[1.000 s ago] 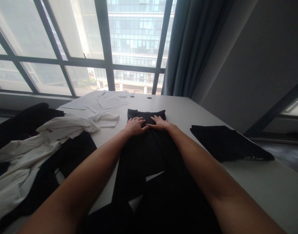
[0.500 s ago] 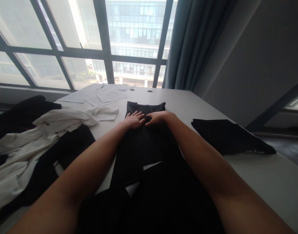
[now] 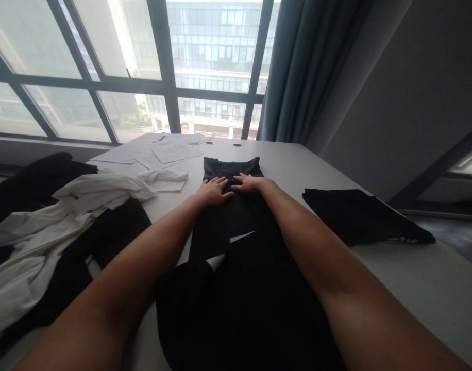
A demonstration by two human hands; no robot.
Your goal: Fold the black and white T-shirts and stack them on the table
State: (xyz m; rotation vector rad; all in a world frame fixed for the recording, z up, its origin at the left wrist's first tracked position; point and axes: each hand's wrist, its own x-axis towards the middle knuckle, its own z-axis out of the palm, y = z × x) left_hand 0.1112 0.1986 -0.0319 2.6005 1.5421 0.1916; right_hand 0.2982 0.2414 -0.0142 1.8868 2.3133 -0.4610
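Both arms extend forward from the lower corners and converge at the middle of a white table [image 3: 288, 167]. The left hand [image 3: 213, 192] lies palm down, fingers spread, on the far part of a long black garment [image 3: 246, 214]. The right hand [image 3: 248, 183] rests beside it, likewise palm down with the fingers apart (the thumbs point inward and nearly meet). Neither hand visibly pinches the fabric. The garment runs lengthwise between the forearms, its wrinkled far end just beyond the fingertips.
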